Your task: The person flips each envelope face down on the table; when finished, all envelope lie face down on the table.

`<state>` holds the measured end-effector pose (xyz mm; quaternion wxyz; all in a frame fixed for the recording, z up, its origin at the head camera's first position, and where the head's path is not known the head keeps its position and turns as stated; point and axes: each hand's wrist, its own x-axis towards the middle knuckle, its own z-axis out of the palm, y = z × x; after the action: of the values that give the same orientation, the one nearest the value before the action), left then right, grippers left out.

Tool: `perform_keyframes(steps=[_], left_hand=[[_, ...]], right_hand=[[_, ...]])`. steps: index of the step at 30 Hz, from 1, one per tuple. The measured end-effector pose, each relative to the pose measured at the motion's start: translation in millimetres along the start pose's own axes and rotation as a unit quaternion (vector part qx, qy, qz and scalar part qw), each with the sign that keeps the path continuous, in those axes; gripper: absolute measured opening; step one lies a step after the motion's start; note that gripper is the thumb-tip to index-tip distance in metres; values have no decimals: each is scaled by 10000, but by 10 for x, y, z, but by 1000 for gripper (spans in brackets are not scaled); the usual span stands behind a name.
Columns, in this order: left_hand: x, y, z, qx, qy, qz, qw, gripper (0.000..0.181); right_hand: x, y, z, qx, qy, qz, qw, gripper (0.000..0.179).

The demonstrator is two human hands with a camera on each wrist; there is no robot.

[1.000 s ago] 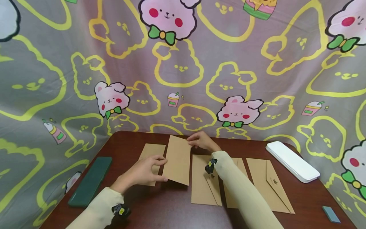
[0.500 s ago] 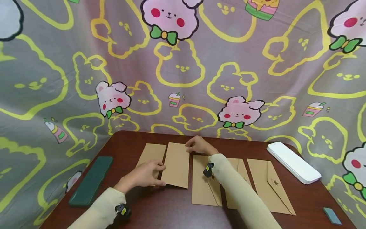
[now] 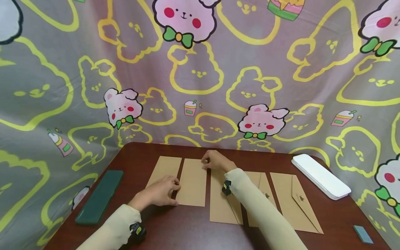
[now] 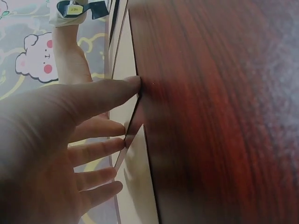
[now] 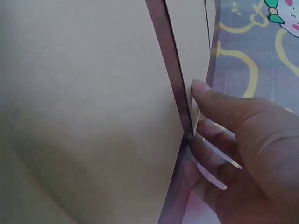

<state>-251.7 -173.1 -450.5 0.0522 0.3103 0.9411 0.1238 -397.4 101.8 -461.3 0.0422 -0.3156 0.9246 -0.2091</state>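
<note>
Between the left hand (image 3: pixel 161 192), fingers apart, and right hand (image 3: pixel 217 161) pinching its corner, lies an envelope (image 3: pixel 192 184)

- The place is a small tabletop nook walled in by fabric; whether it belongs to a home, an office or a studio cannot be told.
- A grey-mauve cloth (image 3: pixel 215 55) rises behind the table (image 3: pixel 184 229) and bends round its left and right sides, its soft creases showing it to be fabric.
- Cartoon bunnies, yellow outlines and drink cups printed on the cloth give a playful, homely look.
- The reddish-brown, wood-grained table has rounded far corners.
- Brown paper envelopes (image 3: pixel 285 194), a dark green case (image 3: pixel 100 198) and a white case (image 3: pixel 319 176) suggest a desk for paper and stationery.
</note>
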Motion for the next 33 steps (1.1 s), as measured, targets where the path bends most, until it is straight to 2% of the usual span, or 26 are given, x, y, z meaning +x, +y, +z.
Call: perform_keyframes(steps=[6,9,14,18,23,27,33], left_hand=[[35,-11,-6,-73,-72,-5,9999,64],[64,-16,-16,-129,-173,-65,9997,70],[71,69,-47,-496,-248,-119,9984,81],[115,275,19,-652,-181,334,9971,79],[220,636,120,-376,-404,792,9953,76],[325,888,201,84,-486,866,9950,76],[472,1153,368,956,-205,743,9924,72]], right_hand=[[9,30,-3,-89,-26,8,10000,27],[-10,40,-49,-97,-57,-73,9999,28],[-186,65,-273,134,-180,-271,9994,32],[-494,217,-496,4,-276,-33,9996,35],[-888,459,-625,-230,-492,338,9980,33],[-1050,588,-605,-318,-535,275,9977,37],[-1101,632,-515,-377,-508,370,9973,44]])
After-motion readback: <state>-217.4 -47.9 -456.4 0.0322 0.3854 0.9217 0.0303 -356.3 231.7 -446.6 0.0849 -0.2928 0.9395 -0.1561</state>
